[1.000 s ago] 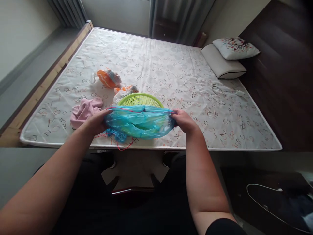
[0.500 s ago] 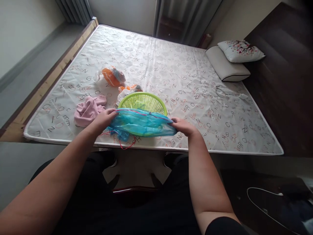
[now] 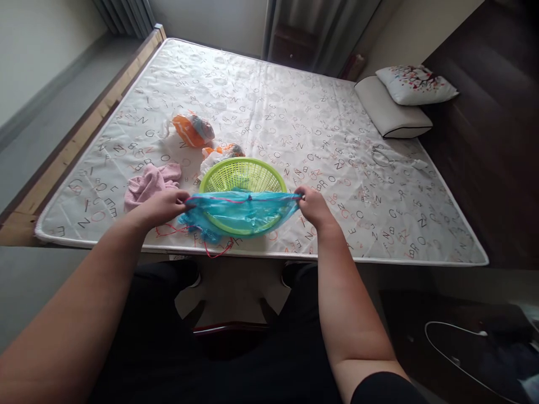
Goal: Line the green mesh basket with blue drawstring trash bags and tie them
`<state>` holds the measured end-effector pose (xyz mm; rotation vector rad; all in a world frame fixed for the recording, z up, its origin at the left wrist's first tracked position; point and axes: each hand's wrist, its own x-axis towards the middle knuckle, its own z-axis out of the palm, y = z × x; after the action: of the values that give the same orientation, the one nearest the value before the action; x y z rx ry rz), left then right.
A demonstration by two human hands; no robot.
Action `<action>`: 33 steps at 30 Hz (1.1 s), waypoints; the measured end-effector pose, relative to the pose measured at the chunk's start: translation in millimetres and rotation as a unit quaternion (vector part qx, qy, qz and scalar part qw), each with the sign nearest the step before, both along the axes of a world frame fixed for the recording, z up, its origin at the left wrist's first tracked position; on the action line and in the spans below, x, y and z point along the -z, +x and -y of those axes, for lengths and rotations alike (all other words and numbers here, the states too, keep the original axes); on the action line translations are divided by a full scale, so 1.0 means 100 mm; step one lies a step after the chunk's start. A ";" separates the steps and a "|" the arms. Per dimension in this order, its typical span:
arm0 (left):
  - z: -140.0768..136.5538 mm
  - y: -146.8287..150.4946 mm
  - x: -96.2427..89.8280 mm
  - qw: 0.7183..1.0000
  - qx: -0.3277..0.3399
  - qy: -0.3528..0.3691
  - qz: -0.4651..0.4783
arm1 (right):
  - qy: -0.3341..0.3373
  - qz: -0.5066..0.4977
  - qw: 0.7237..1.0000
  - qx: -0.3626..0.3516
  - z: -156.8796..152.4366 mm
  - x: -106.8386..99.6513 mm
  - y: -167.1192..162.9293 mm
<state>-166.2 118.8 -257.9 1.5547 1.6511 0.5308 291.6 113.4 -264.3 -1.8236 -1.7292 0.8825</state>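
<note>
At the near edge of the mattress (image 3: 315,140), a thin red loop of string (image 3: 215,256) hangs below a crumpled bit of blue plastic. Just beyond, the left hand (image 3: 165,206) and right hand (image 3: 312,206) each pinch an end of a blue plastic bag (image 3: 236,210), its red drawstring (image 3: 225,200) pulled nearly straight between them. The bag lies across the near part of a green basket (image 3: 245,162), whose rim shows through the film; I can't tell whether the basket is inside it. A pink cloth (image 3: 154,182) lies beside the left hand. Behind the basket sit two orange-and-white bags (image 3: 192,129); farther off to the right, a flowered pillow (image 3: 416,84) rests on a plain one.
</note>
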 end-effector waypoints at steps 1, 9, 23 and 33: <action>-0.02 0.01 0.00 1.000 -0.002 0.010 -0.005 | 0.045 0.008 0.999 0.026 -0.02 0.00 -0.01; 0.03 0.20 -0.14 0.961 0.065 0.071 0.259 | -0.007 -0.071 0.993 -0.093 0.05 -0.29 -0.01; 0.02 0.85 -0.01 0.963 -0.086 0.256 0.001 | 0.235 -0.057 0.970 -0.041 -0.02 -0.03 -0.46; 0.08 0.87 -0.17 0.971 -0.155 0.155 0.099 | 0.126 -0.138 0.979 0.084 0.13 -0.25 -0.54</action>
<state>-79.4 111.2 -240.8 1.4069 1.7221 1.1199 237.7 100.3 -239.7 -1.5723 -1.4212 0.7678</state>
